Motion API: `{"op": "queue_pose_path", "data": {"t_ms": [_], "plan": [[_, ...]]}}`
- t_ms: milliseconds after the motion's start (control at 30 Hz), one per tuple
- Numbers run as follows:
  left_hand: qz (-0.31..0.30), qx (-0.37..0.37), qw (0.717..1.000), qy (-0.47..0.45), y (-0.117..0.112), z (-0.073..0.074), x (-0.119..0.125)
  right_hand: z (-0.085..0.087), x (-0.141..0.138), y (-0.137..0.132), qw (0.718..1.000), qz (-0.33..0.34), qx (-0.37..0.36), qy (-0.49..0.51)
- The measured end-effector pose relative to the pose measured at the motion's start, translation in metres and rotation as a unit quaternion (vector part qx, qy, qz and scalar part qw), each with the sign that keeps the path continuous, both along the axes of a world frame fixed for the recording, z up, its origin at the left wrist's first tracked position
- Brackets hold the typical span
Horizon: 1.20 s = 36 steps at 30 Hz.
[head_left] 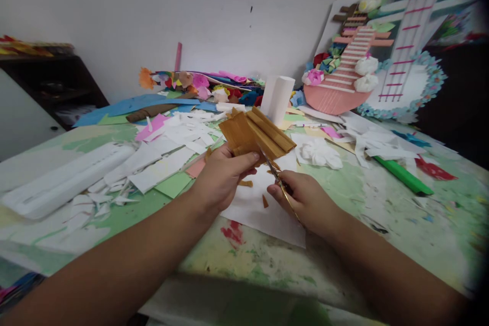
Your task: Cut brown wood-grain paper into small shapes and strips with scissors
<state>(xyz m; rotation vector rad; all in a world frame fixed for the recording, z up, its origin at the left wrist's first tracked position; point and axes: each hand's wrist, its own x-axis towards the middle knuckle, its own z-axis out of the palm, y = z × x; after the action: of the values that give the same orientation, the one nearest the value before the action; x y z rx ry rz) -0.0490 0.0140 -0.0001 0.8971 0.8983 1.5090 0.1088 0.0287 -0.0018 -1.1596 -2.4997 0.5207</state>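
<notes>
My left hand (225, 173) grips a folded piece of brown crepe paper (244, 135) between thumb and fingers, held above the table. In my right hand (305, 198) is a pair of scissors (284, 191), with my fingers closed round the handles. The blades point up and away, reaching the crepe paper's near edge. Beneath both hands lies a white sheet of paper (282, 226). A few small brown scraps (265, 201) rest on it.
White paper scraps (183, 130) and a long white device (69, 178) lie left. A white paper roll (283, 99) stands behind my hands. To the right are a white paper flower (317, 150), a green roll (403, 175) and paper-decorated instrument shapes (336, 99) against the wall.
</notes>
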Motion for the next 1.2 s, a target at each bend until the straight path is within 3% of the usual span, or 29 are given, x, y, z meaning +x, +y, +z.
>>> {"op": "queue_pose_path", "data": {"t_ms": [400, 800, 1200], "plan": [[0.034, -0.002, 0.999, -0.030, -0.0002, 0.0031, 0.0031, -0.0018, 0.0008, -0.0011, 0.999, -0.023, -0.004, -0.029], [0.022, 0.000, 0.999, 0.043, -0.0018, 0.0027, 0.0015, -0.0008, 0.0004, -0.0015, 1.000, -0.009, -0.013, -0.004], [0.003, 0.035, 0.999, 0.029, -0.0011, 0.0010, 0.0015, 0.0009, -0.0024, -0.0063, 0.998, -0.044, -0.003, -0.037]]}}
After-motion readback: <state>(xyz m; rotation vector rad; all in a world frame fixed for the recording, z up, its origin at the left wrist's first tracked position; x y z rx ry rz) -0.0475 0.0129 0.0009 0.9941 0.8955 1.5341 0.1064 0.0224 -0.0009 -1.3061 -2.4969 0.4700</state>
